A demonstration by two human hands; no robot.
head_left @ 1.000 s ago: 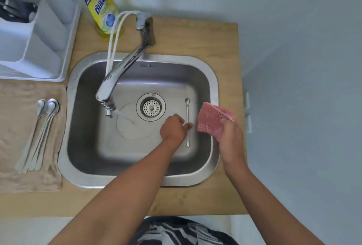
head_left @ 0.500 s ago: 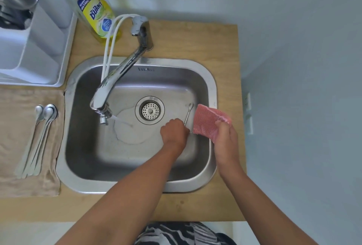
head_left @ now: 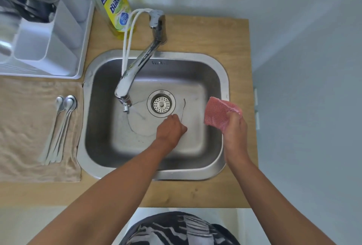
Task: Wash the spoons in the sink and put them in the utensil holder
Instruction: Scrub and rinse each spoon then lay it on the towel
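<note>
Inside the steel sink (head_left: pixel 223 80), my left hand (head_left: pixel 170 128) grips the handle of a thin metal spoon (head_left: pixel 183 108), whose bowl points away from me, right of the drain (head_left: pixel 161 103). My right hand (head_left: pixel 234 127) holds a pink mesh sponge (head_left: pixel 217 112) over the sink's right side, apart from the spoon. Water runs from the faucet (head_left: pixel 137 68). Several washed spoons (head_left: pixel 58 129) lie on a beige towel (head_left: pixel 23 127) to the left. The white utensil holder (head_left: pixel 45 49) stands at the back left with dark utensils in it.
A yellow dish soap bottle (head_left: pixel 116 12) stands behind the faucet. The wooden counter (head_left: pixel 205 33) ends at a wall on the right. The white holder tray reaches the towel's far edge.
My left hand has lifted the spoon off the sink floor and turned it edge-on. The sponge in my right hand moved near the spoon, then back to the right.
</note>
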